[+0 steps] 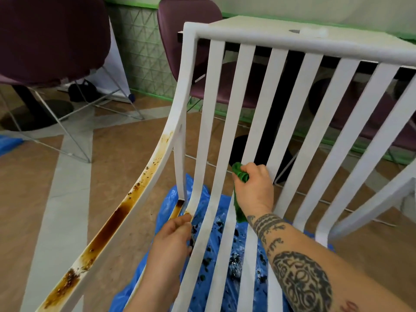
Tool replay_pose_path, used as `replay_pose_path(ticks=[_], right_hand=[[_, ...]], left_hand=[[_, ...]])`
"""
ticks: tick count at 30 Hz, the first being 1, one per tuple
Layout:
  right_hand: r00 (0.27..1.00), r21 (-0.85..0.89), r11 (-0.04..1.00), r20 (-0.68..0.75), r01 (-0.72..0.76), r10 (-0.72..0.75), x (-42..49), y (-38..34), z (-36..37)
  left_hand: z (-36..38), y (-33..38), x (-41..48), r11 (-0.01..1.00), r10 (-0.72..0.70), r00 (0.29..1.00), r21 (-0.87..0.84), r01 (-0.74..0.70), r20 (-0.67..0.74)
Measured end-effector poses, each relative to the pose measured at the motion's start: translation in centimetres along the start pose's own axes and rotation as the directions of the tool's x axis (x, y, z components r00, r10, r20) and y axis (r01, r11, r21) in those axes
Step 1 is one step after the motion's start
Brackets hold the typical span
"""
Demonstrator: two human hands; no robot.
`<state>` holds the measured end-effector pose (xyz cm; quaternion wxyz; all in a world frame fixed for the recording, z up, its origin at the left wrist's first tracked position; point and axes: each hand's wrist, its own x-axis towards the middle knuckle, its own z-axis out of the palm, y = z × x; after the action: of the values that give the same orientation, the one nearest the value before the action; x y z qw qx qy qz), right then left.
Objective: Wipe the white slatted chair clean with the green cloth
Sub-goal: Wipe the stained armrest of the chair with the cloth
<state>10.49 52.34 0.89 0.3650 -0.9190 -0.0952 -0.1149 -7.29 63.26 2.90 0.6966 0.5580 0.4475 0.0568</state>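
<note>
Brown floor (112, 158) with pale grey bands runs under everything. Two purple chairs (51, 37) and a white table (258, 28) stand at the far side. A blue plastic sheet (167, 206) lies on the floor beneath the white slatted chair (279, 39), which fills the middle and right of the view with its back rail towards the table.

Sticky brown stain (119, 215) runs along the chair's left side rail, thickest halfway down and speckled with dark crumbs towards the near end. A smaller brown patch sits at the foot of the left back post. Dark wet spots (235, 262) show on the sheet through the gaps between the seat slats.

The left hand (171, 239) grips the first slat from the chair's left edge, low down where the back curves into the seat, with the thumb on top and the fingers curled behind.

The right hand (254, 188), on a tattooed forearm, is closed round the bunched green cloth (239, 172) at the third slat from the left, at mid height. A tail of the cloth hangs below the wrist, between the second and third slats.
</note>
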Motion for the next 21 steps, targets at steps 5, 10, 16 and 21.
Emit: replay_pose_path(ticks=[5, 10, 16, 21], right_hand=[[0.983, -0.013, 0.995, 0.156, -0.100, 0.101, -2.8, 1.8, 0.8], [0.932, 0.015, 0.997, 0.355, 0.071, -0.072, -5.4, 0.0, 2.0], [0.859, 0.015, 0.994, 0.503, 0.107, -0.100, -5.9, -3.0, 5.2], [0.879, 0.015, 0.999, 0.475, 0.032, -0.036, -7.4, -2.8, 7.5]], left_hand=[[-2.0, -0.9, -0.8, 0.987, 0.056, 0.997, 0.153, -0.047, -0.057], [-5.4, -2.5, -3.9, 0.952, 0.015, 0.992, 0.306, 0.024, -0.123], [-10.1, -8.4, -8.5, 0.883, 0.064, 0.961, 0.464, 0.071, -0.269], [-13.0, -14.1, -10.5, 0.850, 0.076, 0.930, 0.510, 0.128, -0.360]])
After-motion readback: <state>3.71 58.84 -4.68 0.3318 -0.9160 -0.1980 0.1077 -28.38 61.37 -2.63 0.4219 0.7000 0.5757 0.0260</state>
